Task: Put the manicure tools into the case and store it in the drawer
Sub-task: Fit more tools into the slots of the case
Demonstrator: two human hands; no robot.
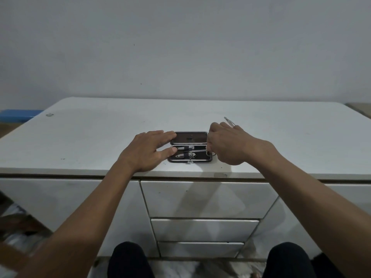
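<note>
A white worktop (100, 137) is standing against a bare wall, carrying one open case (190, 147) near its front edge, long axis left-right. The left hand (148, 150) is lying flat, fingers straight, on the case's left end. The right hand (226, 144), at the case's right end, is pinching one thin tool (197, 151) and sliding it leftward across the case; one tweezers (229, 121) is poking out behind it. Two clippers (190, 151) are sitting strapped inside. Three drawers (204, 199) are waiting shut below the case.

Head view, looking forward and down
</note>
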